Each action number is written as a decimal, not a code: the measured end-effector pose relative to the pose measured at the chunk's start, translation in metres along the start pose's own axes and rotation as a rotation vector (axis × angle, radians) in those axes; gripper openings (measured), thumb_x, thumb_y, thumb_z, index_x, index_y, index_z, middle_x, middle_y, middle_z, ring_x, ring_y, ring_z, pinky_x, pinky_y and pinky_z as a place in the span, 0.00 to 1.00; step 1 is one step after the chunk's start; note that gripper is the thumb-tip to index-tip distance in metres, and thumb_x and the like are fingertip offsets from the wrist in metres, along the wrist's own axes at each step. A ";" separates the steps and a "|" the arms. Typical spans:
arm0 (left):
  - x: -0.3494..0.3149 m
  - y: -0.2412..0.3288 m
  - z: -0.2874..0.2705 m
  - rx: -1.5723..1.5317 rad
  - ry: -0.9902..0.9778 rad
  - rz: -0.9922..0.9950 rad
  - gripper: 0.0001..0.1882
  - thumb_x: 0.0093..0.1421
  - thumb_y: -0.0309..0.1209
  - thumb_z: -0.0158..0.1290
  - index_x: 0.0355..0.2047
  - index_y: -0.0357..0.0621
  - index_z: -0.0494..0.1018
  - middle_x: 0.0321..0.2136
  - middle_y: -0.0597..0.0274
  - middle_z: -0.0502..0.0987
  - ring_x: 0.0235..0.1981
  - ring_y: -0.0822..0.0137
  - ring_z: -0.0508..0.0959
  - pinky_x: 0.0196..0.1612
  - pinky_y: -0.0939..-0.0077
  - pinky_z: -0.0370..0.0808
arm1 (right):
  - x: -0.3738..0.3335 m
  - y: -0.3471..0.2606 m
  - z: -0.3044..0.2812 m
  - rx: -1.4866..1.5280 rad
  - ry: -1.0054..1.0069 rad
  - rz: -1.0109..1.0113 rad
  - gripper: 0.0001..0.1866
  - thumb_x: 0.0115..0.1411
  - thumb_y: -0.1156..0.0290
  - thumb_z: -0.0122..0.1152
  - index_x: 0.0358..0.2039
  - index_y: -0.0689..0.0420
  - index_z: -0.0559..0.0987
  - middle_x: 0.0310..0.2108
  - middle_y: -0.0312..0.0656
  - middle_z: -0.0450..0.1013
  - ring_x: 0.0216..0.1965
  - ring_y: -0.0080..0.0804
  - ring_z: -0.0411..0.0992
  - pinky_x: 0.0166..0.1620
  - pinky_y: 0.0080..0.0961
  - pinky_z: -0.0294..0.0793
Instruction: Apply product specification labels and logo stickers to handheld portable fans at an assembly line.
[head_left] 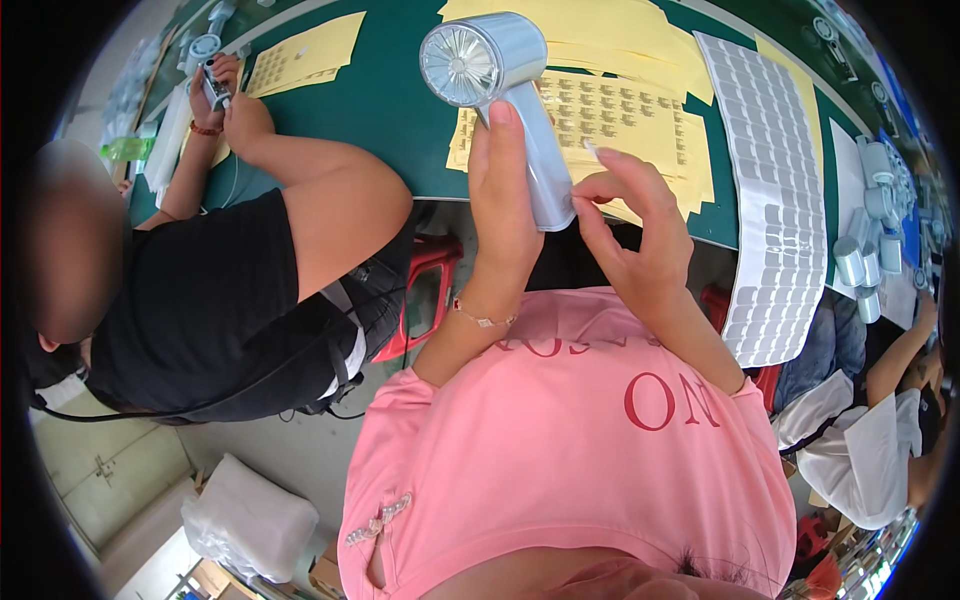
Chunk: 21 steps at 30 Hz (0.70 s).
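A pale blue handheld fan [548, 165] with a round, ribbed head is upright and slightly tilted in front of me. My left hand [500, 180] is wrapped round its handle, thumb pointing up toward the head. Beside the lower handle, thumb and fingertip of my right hand [645, 230] are pinched together at its right edge; whatever lies between them is too small to make out. Behind the fan, yellow sheets [640, 120] with rows of small dark printed labels lie on the green table [400, 120].
To the right, a long white sheet of grey labels [775, 200] hangs over the table edge. Several pale blue fans [870, 230] lie beyond it. At left, a co-worker in a black shirt [200, 300] handles a small device [213, 88]. Another person in white [855, 450] sits at right.
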<state>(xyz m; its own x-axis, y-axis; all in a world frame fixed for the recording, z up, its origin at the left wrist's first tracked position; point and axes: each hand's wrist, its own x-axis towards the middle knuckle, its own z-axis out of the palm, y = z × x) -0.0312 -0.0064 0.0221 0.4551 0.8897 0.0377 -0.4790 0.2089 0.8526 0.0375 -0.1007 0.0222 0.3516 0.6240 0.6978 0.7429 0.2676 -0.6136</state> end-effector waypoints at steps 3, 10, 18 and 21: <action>-0.003 0.000 0.003 0.001 -0.018 -0.035 0.30 0.64 0.51 0.33 0.47 0.32 0.64 0.28 0.61 0.71 0.26 0.75 0.70 0.30 0.83 0.67 | -0.004 -0.004 -0.011 -0.026 -0.110 -0.016 0.28 0.44 0.91 0.59 0.47 0.64 0.65 0.27 0.43 0.74 0.30 0.28 0.73 0.36 0.21 0.71; 0.011 -0.015 -0.005 -0.051 -0.018 -0.079 0.30 0.64 0.51 0.34 0.44 0.32 0.65 0.26 0.60 0.71 0.25 0.72 0.71 0.29 0.80 0.69 | -0.061 -0.011 -0.063 0.481 0.069 0.298 0.37 0.46 0.92 0.54 0.55 0.62 0.51 0.28 0.44 0.71 0.32 0.31 0.71 0.38 0.27 0.72; -0.006 -0.007 0.004 -0.132 -0.170 -0.133 0.32 0.62 0.53 0.35 0.45 0.31 0.63 0.29 0.60 0.68 0.28 0.71 0.66 0.31 0.77 0.64 | -0.162 0.035 -0.071 0.926 0.764 1.100 0.35 0.55 0.81 0.53 0.59 0.63 0.47 0.35 0.42 0.68 0.39 0.27 0.67 0.48 0.29 0.68; -0.013 -0.007 0.003 -0.130 -0.186 -0.177 0.32 0.62 0.53 0.35 0.46 0.31 0.63 0.29 0.60 0.68 0.28 0.71 0.66 0.31 0.77 0.64 | -0.149 0.056 -0.066 0.939 0.797 1.043 0.33 0.55 0.82 0.53 0.58 0.63 0.48 0.36 0.44 0.68 0.39 0.28 0.68 0.49 0.30 0.68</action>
<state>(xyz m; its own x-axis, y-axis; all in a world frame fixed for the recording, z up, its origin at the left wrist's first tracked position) -0.0312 -0.0203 0.0168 0.6641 0.7476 -0.0002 -0.4670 0.4151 0.7807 0.0643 -0.2267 -0.0920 0.8690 0.3720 -0.3263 -0.4853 0.5122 -0.7086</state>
